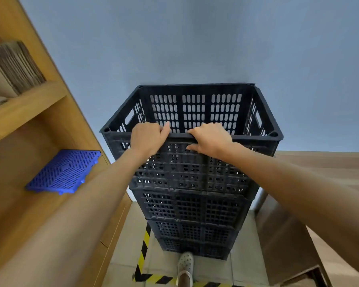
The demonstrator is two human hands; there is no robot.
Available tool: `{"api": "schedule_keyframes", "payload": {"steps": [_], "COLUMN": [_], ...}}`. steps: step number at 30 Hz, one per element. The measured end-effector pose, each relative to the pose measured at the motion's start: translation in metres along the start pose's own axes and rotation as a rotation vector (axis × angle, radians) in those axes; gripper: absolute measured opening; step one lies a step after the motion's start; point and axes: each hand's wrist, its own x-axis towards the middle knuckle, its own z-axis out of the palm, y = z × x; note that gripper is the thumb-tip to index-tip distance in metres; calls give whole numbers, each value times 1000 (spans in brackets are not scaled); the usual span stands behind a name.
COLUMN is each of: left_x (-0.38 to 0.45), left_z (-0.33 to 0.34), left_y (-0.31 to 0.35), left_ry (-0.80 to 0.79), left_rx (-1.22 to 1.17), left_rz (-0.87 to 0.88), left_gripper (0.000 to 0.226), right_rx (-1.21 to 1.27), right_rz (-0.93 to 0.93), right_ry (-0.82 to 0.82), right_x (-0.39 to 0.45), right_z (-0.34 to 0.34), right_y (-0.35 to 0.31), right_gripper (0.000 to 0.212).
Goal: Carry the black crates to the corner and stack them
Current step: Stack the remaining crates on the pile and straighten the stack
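A tall stack of several black slotted crates (192, 206) stands on the tiled floor against the grey wall. The top crate (195, 108) is open and empty, seated on the one below. My left hand (147, 137) grips its near rim left of centre, fingers curled over the edge. My right hand (210, 139) grips the same rim just right of centre. Both arms reach forward at about chest height.
A wooden shelf unit (29, 112) runs along the left, holding a blue plastic grid panel (63, 171) and flattened cardboard (17, 67). A wooden table (319, 183) stands at the right. Yellow-black tape (142, 259) marks the floor beside my white shoe (186, 264).
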Motion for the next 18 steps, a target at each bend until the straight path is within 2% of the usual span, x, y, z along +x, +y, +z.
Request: {"api": "schedule_keyframes", "payload": {"steps": [7,9,10,11,13,15,18], "left_x": [20,24,24,24,24,21,20], "left_z": [2,-2,-5,-7,-6,-2,7], "left_y": [36,45,46,46,48,45,41], "left_ry": [-72,-144,-184,-206,-211,-172,-10], "left_rx": [129,228,246,223,164,132,55], "left_rz": [24,81,87,79,106,121,89], "left_gripper": [66,55,44,42,54,23,60], "right_rx": [-20,-17,-16,-14,-15,-38,-73], "right_rz": [-46,-65,-78,-91,-101,-78,-20], "right_ry": [-87,-100,-109,-117,-117,-100,-39], "right_x": [7,8,8,7,5,1,-4], "right_z": [-5,-4,-4,-5,-6,-5,0], "right_y": [50,61,65,67,68,67,63], "right_gripper": [34,36,36,36,35,37,36]}}
